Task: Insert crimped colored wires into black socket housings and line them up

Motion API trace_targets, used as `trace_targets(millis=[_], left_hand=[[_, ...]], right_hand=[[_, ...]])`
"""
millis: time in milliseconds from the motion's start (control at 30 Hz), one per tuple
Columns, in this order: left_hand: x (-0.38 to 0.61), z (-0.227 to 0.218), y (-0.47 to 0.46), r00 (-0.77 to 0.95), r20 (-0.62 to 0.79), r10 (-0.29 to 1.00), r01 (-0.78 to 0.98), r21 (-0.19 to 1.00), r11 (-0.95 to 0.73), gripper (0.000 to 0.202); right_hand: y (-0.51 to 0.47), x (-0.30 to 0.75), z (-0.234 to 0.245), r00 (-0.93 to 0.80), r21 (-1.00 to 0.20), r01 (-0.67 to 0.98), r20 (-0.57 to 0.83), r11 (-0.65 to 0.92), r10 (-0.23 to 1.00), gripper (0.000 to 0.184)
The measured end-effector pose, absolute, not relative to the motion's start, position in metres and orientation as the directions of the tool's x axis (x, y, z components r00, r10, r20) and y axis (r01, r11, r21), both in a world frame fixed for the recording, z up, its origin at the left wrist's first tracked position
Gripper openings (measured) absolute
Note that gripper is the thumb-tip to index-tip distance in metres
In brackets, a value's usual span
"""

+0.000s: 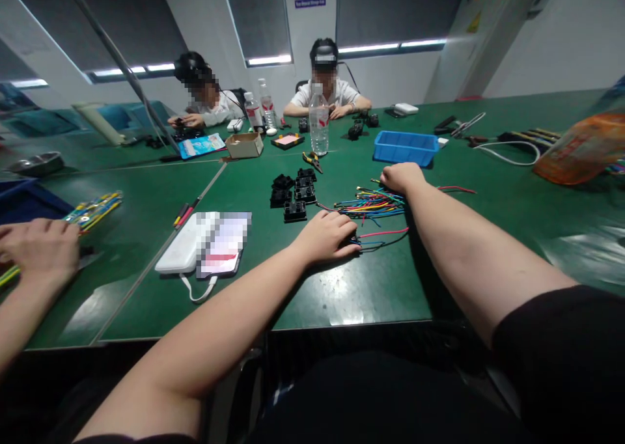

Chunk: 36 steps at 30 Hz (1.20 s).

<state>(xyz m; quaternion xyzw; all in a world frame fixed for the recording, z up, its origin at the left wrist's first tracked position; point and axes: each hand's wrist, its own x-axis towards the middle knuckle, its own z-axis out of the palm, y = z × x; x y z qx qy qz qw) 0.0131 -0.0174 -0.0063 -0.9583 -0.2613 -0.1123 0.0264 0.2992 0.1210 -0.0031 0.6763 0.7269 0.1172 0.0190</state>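
My left hand [328, 237] rests on the table with its fingers curled over a small black part [349, 238], mostly hidden beneath them. Red and blue wires [383, 233] run out from that part to the right. Beyond it lies a loose bundle of coloured wires [371, 204], red, blue, yellow and black. My right hand [405, 177] is at the far side of this bundle, fingers bent down and closed; what lies in them is hidden. Left of the bundle, several black plastic housings [295, 211] are grouped together.
A blue bin [406, 148] stands past my right hand. Pliers [312, 163] and a water bottle [319, 122] are farther back. To the left lie a white power bank [188, 242] and a phone [224, 243]. A neighbour's hand [41, 252] works at far left; two people sit opposite.
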Motion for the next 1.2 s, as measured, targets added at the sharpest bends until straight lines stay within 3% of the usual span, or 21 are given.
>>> trace_targets(millis=[300,400,500,767,900,1033,1200], left_hand=[[0.008,-0.007,-0.016,0.83,0.231,0.508,0.512,0.048,-0.858,0.043],[0.006,-0.008,-0.013,0.825,0.229,0.516,0.511,0.086,-0.855,0.042],[0.005,-0.01,-0.01,0.815,0.228,0.532,0.517,0.128,-0.847,0.041],[0.005,-0.01,-0.009,0.786,0.22,0.578,0.541,0.209,-0.815,0.04],[0.005,-0.01,-0.01,0.77,0.219,0.6,0.555,0.234,-0.798,0.04],[0.006,-0.011,-0.009,0.771,0.209,0.602,0.543,0.28,-0.792,0.04],[0.006,-0.011,-0.006,0.783,0.188,0.593,0.515,0.341,-0.787,0.037]], right_hand=[[0.127,0.326,0.005,0.159,-0.113,0.985,0.316,-0.13,0.935,0.033],[0.129,0.341,0.013,0.146,-0.229,0.972,0.385,-0.058,0.911,0.034],[0.126,0.362,0.019,0.034,-0.317,0.942,0.417,0.11,0.908,0.035],[0.118,0.389,0.016,-0.14,-0.516,0.749,0.488,0.414,0.861,0.029],[0.121,0.376,0.016,-0.077,-0.623,0.662,0.497,0.417,0.865,0.027],[0.129,0.356,0.021,0.077,-0.72,0.614,0.462,0.323,0.883,0.036],[0.126,0.322,0.02,0.091,-0.716,0.627,0.459,0.307,0.884,0.038]])
